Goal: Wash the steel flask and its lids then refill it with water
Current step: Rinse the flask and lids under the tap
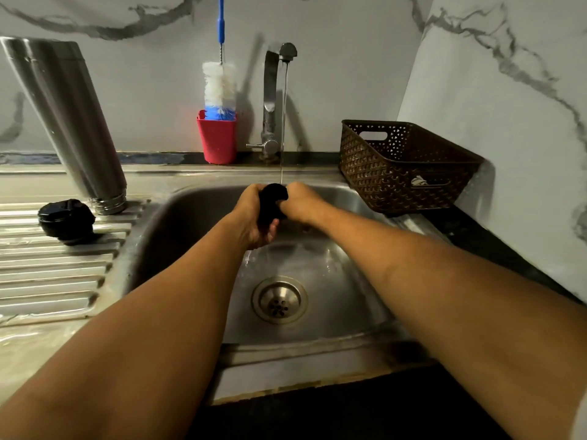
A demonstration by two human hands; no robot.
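Your left hand [254, 214] and right hand [301, 201] meet over the back of the sink [333, 281], both closed around a black lid [272, 200] held between them. Your left grip wraps it from below and the side, fingers curled under; your right grip closes on it from the right, with the thumb pressed against its face. A thin stream of water [283, 122] falls from the tap [273, 100] and lands on the top of the lid.

The steel flask [66, 122] stands upside down, mouth down and tilted, at the back of the ribbed draining board [47, 281] on the left of the counter, its threaded neck resting on the ridges just beside the sink's left rim. A second black lid [66, 219] sits on the draining board just in front and to the left of the flask's neck, close to it; you cannot tell whether they touch.

At the counter's back edge, a red cup [217, 141] holds a white and blue bottle brush [219, 87] upright, just left of the tap. A brown perforated basket [406, 166] sits at the back right corner, beside the sink's right rim.
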